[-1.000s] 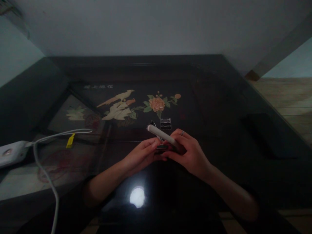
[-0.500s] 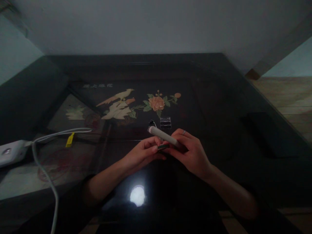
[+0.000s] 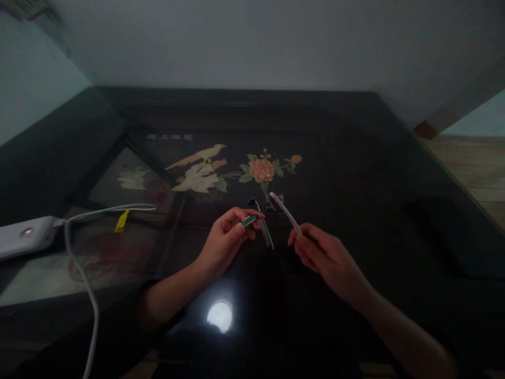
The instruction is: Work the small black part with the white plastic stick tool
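My left hand (image 3: 221, 241) pinches a small, thin green-edged piece like a circuit board (image 3: 250, 220) between thumb and fingers. Close beside those fingertips is a narrow pale strip (image 3: 266, 234); whether it hangs from the hand or lies on the table I cannot tell. To the right, my right hand (image 3: 329, 260) grips the lower end of a slim, slightly curved white piece (image 3: 284, 210), its top leaning left. The two hands are apart. Behind the white piece, a small clear plastic box (image 3: 279, 202) is partly covered. A small dark piece with a white wire (image 3: 252, 201) shows just beyond my left fingers.
The glossy black table (image 3: 355, 173) has an inlaid bird and flower picture. At left lies a white power-bank-like block (image 3: 27, 237) with a white cable (image 3: 81, 268) and yellow tag (image 3: 122, 221). A dark flat object (image 3: 453, 231) lies at right.
My hands, close together before, have moved apart. The right hand has shifted right and down with the white piece, now seen edge-on and more upright. The view has shifted slightly left.
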`<state>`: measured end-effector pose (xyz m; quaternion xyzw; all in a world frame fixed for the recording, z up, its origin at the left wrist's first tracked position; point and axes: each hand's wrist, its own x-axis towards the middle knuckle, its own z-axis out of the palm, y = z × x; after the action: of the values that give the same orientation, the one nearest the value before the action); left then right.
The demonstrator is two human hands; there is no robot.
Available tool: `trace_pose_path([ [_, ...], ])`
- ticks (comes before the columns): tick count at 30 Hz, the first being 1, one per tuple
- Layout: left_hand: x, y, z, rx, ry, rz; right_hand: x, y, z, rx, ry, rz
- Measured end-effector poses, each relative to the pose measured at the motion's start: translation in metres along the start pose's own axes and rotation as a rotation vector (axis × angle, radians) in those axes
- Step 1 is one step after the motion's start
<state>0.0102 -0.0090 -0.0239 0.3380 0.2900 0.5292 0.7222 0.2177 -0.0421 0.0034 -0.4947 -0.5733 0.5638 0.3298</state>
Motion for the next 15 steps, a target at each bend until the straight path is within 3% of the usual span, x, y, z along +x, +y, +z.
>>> trace_pose_path([
  [5, 0.002, -0.002, -0.004, 0.055, 0.074, 0.109, -0.003, 0.004, 0.015, 0.166, -0.178, 0.173],
  [11, 0.001, -0.005, -0.011, 0.168, -0.03, 0.16, -0.001, 0.01, 0.02, 0.184, -0.195, 0.205],
  [15, 0.0, -0.005, -0.012, 0.219, -0.016, 0.174, 0.001, 0.011, 0.018, 0.175, -0.193, 0.204],
])
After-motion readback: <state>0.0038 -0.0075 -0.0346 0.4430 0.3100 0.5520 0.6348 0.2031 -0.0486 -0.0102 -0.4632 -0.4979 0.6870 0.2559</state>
